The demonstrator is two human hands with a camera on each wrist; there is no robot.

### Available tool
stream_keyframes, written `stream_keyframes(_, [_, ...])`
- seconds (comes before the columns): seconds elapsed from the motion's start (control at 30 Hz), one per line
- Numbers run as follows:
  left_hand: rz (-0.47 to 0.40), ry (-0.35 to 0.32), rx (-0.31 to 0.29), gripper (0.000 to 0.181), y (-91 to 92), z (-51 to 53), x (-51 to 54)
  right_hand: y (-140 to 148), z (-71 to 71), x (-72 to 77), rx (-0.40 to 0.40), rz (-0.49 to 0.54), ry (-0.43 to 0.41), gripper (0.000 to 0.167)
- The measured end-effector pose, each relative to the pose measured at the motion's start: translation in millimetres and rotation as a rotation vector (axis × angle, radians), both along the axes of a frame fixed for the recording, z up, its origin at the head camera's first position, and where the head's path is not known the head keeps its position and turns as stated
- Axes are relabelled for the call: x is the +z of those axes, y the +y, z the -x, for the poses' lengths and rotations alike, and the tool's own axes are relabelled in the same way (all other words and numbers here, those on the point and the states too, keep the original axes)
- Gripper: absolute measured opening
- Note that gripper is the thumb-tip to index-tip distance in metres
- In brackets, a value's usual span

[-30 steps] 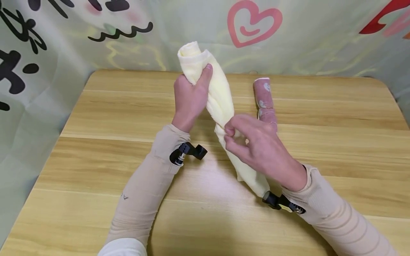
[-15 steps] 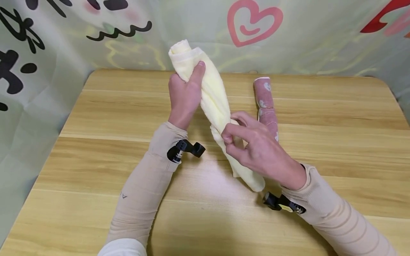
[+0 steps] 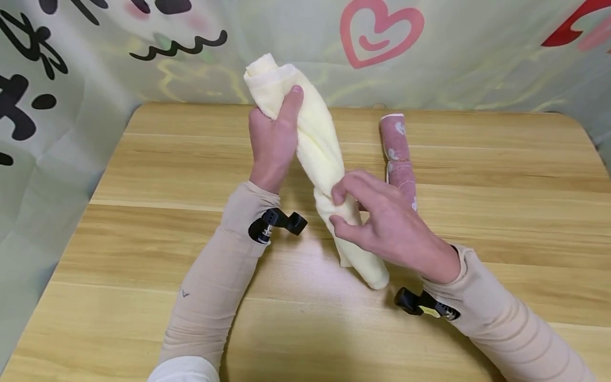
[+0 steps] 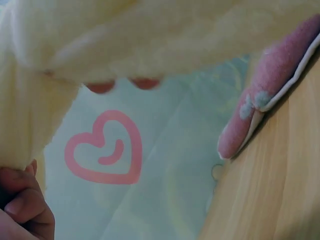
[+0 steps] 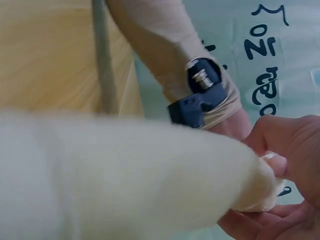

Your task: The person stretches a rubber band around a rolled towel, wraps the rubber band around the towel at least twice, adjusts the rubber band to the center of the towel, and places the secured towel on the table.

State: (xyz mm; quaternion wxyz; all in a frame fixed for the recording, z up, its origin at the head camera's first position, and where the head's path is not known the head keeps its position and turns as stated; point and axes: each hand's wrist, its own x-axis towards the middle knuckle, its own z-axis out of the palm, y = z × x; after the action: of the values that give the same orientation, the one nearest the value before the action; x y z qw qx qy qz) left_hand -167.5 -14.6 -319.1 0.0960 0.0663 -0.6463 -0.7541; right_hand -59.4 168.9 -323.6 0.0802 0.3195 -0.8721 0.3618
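Note:
A pale yellow towel (image 3: 319, 140), rolled into a long bundle with a twist near its middle, slants across the table's centre. My left hand (image 3: 274, 135) grips its upper part, thumb on top; two of its fingertips (image 4: 145, 82) show beyond the towel in the left wrist view. At the twist, my right hand (image 3: 386, 220) holds the towel, its index finger and thumb a little apart on the near side. Other fingers curl underneath, partly hidden. The lower end of the towel points toward me. In the right wrist view the blurred towel hides much of the scene.
A rolled pink towel (image 3: 397, 143) with pale prints lies on the wooden table (image 3: 157, 254), just beyond my right hand. Behind the table hangs a pale curtain (image 3: 296, 32) with a heart and black drawings. Black camera mounts (image 3: 277, 223) sit on both wrists.
My left hand and the yellow towel have shifted left and slightly away. The right thumb and index finger, earlier close together in a pinch, have spread apart at the twist.

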Motion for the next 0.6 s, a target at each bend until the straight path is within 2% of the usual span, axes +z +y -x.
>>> stream_keyframes(0.1, [-0.039,0.030,-0.012,0.015,0.0,-1.2,2.1,0,0.5,-0.4,-0.016,0.002,-0.034,0.031])
stream_keyframes(0.2, [-0.079,0.054,-0.018,0.014,-0.1,-2.5,4.6,-1,0.6,-0.7,-0.033,0.023,-0.104,0.035])
stream_keyframes(0.33, [-0.140,0.065,-0.037,0.014,0.8,-4.6,8.6,-3,1.3,-1.0,-0.052,0.119,-0.271,0.058])
stream_keyframes(0.43, [-0.218,0.073,-0.081,0.013,2.5,-6.4,11.8,-5,2.9,-2.8,-0.078,0.203,-0.413,0.075])
stream_keyframes(0.5, [-0.274,0.079,-0.122,0.011,4.0,-7.7,13.9,-6,4.0,-5.7,-0.094,0.238,-0.500,0.076])
stream_keyframes(0.6, [-0.321,0.091,-0.182,0.009,5.8,-9.9,16.9,-6,4.9,-11.2,-0.099,0.243,-0.576,0.066])
